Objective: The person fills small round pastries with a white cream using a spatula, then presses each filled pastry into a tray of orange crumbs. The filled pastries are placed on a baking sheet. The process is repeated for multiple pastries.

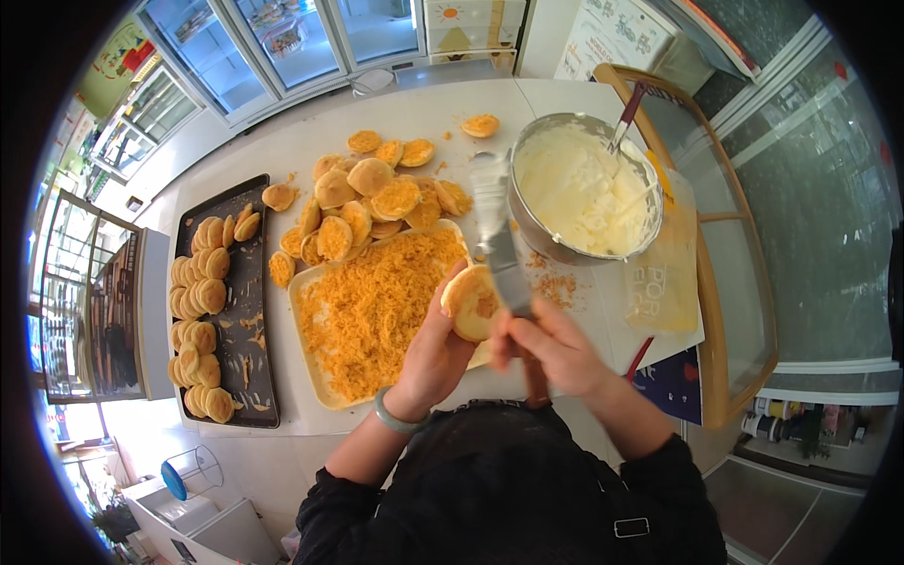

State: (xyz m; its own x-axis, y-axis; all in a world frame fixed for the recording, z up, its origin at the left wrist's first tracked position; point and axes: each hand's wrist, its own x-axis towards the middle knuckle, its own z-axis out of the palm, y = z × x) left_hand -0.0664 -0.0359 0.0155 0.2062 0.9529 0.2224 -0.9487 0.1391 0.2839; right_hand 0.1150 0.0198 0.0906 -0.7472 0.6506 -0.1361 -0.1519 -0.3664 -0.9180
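In my left hand (436,353) is a round bun (467,305), its pale flat face turned up with a browned patch on it. My right hand (547,346) grips the wooden handle of a metal spatula (507,265), blurred by motion. White cream coats the spatula's far end, which points away from me. The blade passes over the bun's right edge; whether they touch I cannot tell. Left of my hands lies a cream-coloured tray (300,339) full of orange shredded floss (374,311). Beyond the spatula, to the right, stands a metal bowl (519,205) of whipped cream (579,183).
Buns coated with orange floss (395,198) are heaped behind the tray. A dark baking tray (244,353) at the left holds rows of plain buns (210,296). A red-handled utensil (628,113) leans in the bowl. A plastic bag (664,268) lies beside it, near a wood-framed case (766,311).
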